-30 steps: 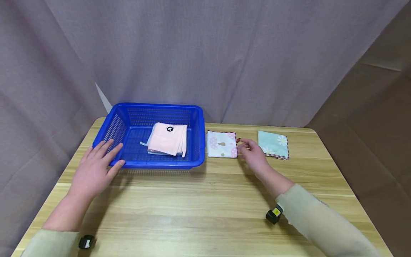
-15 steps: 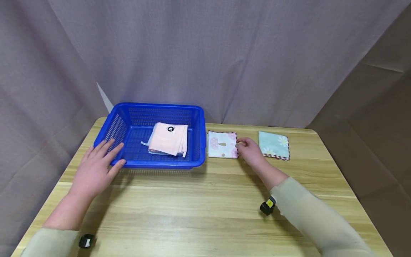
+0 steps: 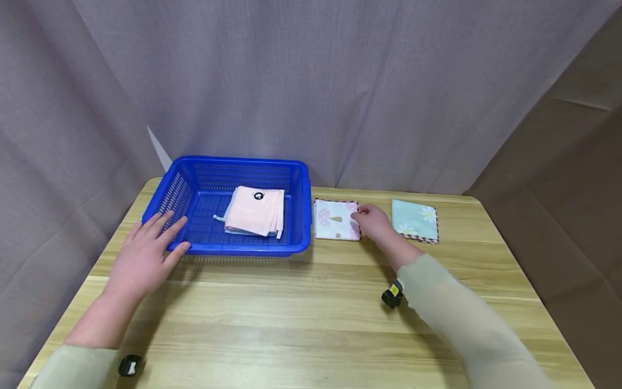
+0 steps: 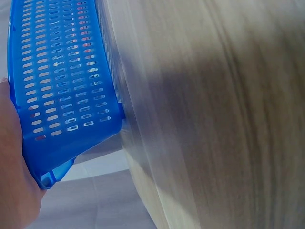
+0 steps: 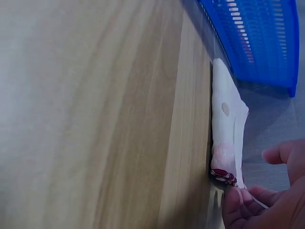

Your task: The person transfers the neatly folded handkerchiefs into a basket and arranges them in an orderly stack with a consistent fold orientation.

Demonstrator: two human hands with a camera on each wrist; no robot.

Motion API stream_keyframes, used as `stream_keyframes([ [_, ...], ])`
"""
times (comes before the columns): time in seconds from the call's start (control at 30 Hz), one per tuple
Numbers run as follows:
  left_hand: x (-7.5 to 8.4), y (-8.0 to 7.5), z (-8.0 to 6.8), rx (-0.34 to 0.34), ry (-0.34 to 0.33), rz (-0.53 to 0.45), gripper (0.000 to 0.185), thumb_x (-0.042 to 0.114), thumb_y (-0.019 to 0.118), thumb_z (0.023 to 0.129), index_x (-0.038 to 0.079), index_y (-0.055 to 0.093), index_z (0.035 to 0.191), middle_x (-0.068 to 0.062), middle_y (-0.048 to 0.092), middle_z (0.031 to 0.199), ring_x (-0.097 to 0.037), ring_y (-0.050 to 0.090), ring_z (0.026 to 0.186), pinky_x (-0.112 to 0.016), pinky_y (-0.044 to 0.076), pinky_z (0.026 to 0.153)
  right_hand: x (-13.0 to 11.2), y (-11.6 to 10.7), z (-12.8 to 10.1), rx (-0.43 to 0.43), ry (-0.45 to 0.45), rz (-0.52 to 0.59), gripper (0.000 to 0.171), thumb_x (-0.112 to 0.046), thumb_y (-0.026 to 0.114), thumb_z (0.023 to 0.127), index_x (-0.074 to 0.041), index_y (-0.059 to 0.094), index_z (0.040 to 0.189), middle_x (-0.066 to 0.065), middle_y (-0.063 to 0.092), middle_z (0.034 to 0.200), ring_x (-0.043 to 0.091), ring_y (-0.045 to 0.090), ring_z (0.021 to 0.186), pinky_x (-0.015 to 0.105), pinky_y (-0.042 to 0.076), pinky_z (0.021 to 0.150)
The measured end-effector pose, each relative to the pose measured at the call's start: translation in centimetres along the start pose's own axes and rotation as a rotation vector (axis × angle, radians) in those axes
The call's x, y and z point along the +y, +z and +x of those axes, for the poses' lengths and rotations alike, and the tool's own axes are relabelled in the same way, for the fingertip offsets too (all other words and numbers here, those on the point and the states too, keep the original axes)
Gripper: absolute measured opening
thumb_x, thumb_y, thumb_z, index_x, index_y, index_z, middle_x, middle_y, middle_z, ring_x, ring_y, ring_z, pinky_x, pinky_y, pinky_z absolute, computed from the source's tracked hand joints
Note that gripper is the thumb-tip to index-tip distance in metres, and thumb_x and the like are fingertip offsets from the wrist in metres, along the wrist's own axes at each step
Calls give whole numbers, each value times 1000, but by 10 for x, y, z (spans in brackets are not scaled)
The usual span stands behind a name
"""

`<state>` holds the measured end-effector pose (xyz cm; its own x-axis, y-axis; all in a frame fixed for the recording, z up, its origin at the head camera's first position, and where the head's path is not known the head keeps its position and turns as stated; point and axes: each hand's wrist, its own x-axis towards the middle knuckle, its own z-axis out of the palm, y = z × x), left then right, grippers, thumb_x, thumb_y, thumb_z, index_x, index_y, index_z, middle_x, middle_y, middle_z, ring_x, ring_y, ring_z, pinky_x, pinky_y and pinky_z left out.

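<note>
**Right hand taking hold of folded cloth at its near edge**

The pink-patterned cloth (image 3: pixel 336 219) lies flat on the table (image 3: pixel 311 319), directly ahead of the right hand (image 3: pixel 376 224) and between the blue basket (image 3: pixel 233 246) and the green floral cloth (image 3: pixel 414 219). In the right wrist view, the fingertips (image 5: pixel 233 198) pinch the cloth's red-trimmed edge. Recommendation: the pinch should take in every folded layer, with the thumb slid under the bottom one, or the fold may open on lifting. The left hand (image 3: pixel 146 256) rests with fingers spread and straight against the basket's near corner, steadying it.
</note>
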<state>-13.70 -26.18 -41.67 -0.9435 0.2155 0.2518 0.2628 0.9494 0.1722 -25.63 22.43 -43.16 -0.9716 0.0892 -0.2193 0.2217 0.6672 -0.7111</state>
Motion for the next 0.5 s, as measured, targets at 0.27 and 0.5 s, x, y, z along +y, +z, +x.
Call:
stream_keyframes([
  [0.27,3,1,0,-2,-1,-5,62,52,46,102,13,45,150,-21,35,155,-45,25,144,-62,8,118,3,2,14,-34,3,-160,49,-34,57,95,6,56,124,21,58,117,31,53,101,40,47,88],
  [0.5,2,-1,0,14,7,-7,61,50,48,101,12,46,149,-21,35,155,-45,26,143,-62,10,117,-5,4,20,-92,21,-273,42,-43,64,90,-1,55,91,13,54,89,26,52,80,32,43,67],
])
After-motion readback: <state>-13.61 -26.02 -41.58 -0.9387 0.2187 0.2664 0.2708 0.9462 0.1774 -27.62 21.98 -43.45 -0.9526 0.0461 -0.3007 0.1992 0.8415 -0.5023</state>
